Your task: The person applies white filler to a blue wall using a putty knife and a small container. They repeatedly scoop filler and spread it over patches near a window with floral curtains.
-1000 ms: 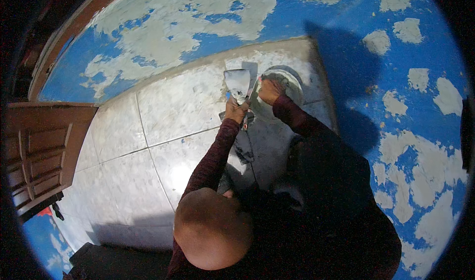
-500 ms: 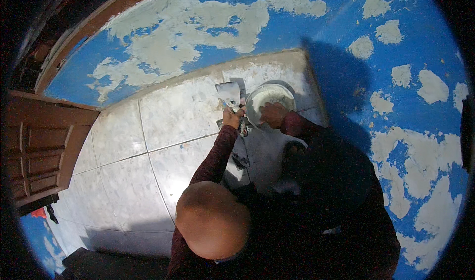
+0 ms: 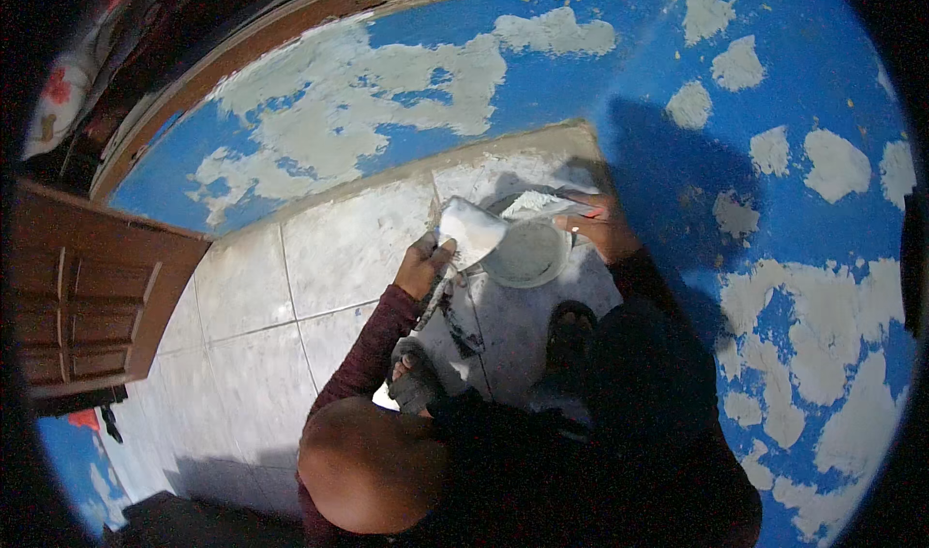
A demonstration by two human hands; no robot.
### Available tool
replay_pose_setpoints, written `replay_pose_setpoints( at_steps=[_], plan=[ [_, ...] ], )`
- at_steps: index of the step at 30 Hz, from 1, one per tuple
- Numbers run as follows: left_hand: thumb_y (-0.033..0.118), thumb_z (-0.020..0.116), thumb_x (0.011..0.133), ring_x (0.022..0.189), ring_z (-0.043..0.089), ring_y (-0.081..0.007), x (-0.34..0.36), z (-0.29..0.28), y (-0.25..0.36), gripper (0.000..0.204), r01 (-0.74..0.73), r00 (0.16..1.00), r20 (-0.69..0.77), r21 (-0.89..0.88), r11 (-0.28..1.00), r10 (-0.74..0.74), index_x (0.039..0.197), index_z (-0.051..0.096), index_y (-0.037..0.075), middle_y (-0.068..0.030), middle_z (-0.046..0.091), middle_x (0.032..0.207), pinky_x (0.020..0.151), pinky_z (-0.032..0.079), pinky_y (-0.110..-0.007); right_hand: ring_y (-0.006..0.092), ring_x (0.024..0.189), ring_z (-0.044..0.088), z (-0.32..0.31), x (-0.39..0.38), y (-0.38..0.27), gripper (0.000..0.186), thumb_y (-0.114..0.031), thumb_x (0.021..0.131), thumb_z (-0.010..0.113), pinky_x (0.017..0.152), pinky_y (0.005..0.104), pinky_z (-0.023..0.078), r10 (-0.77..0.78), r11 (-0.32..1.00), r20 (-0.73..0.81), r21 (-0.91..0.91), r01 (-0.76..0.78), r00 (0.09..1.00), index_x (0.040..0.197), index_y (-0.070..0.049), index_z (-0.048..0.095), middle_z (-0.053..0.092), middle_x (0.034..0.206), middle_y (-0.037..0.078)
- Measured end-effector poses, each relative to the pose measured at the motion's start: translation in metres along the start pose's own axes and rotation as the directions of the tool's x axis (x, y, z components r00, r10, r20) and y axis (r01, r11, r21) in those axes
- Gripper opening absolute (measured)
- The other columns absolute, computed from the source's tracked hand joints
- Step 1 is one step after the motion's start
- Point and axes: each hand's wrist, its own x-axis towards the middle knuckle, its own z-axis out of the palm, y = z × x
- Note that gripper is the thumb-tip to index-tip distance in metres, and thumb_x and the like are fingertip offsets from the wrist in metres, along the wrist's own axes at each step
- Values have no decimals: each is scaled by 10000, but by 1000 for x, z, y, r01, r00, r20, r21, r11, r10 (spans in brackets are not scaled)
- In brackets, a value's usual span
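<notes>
My left hand (image 3: 419, 265) is closed on a putty knife with a wide pale blade (image 3: 472, 232), held tilted beside the left rim of a round tub. My right hand (image 3: 607, 230) grips a second putty knife (image 3: 534, 204), its blade pointing left and loaded with whitish putty. That blade is over the far side of the tub. The tub (image 3: 524, 283) stands on the floor between my hands, with pale putty inside. How the fingers wrap the handles is partly hidden.
Blue walls (image 3: 658, 25) with dried filler patches (image 3: 837, 166) meet in a corner beyond the tub. White tiles (image 3: 242, 301) cover the floor. A brown panelled door (image 3: 92, 291) is at left. My sandalled feet (image 3: 416, 379) are near the tub.
My right hand has come out of the tub and moved right, now with a putty-loaded knife. My left hand has moved slightly left and down, its blade now beside the tub's rim.
</notes>
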Motion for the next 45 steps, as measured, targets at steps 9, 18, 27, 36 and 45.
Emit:
replay_pose_setpoints(
  at_steps=[9, 18, 27, 36, 45],
  plan=[
    [251, 544, 966, 848, 553, -101, -16, 19, 98, 312, 171, 951, 282, -150, 974, -124, 1140, 541, -7, -29, 612, 968, 789, 426, -261, 285, 1266, 504, 15, -21, -48, 363, 46, 830, 550, 1080, 475, 335, -662, 351, 360, -626, 697, 657, 1139, -103, 670, 623, 1253, 72],
    [227, 467, 1011, 589, 556, -104, -41, 43, 127, 223, 70, 983, 181, -250, 966, -24, 1092, 483, 20, -51, 582, 829, 492, 437, -239, 271, 1248, 511, 6, -17, 41, 558, 94, 773, 481, 1029, 390, 405, -569, 599, 10, -680, 423, 822, 1262, -148, 600, 583, 1293, 108],
    [229, 480, 998, 608, 567, -110, -29, 40, 111, 219, -2, 1000, 14, -56, 998, 2, 1084, 461, 29, -44, 570, 826, 509, 445, -243, 290, 1162, 557, 27, -45, -70, 535, 77, 730, 559, 996, 369, 433, -534, 439, 162, -785, 436, 830, 1239, -82, 601, 594, 1252, 97],
    [182, 495, 993, 840, 491, -132, -39, 34, 130, 195, 14, 981, -194, 4, 1000, -13, 1024, 456, -7, -57, 514, 849, 741, 421, -266, 298, 1137, 553, 30, -43, -11, 463, -67, 780, 628, 946, 437, 455, -309, 667, 188, -655, 354, 932, 1237, -118, 577, 589, 1250, 67],
    [206, 524, 975, 682, 505, -108, -36, 30, 109, 209, 37, 961, -255, -248, 968, -102, 920, 434, 25, -39, 519, 777, 597, 429, -257, 336, 1154, 551, 25, -41, -6, 473, -350, 949, 457, 896, 507, 470, 384, 410, -14, 898, -157, 923, 1339, -82, 462, 531, 1326, 141]
  ],
)
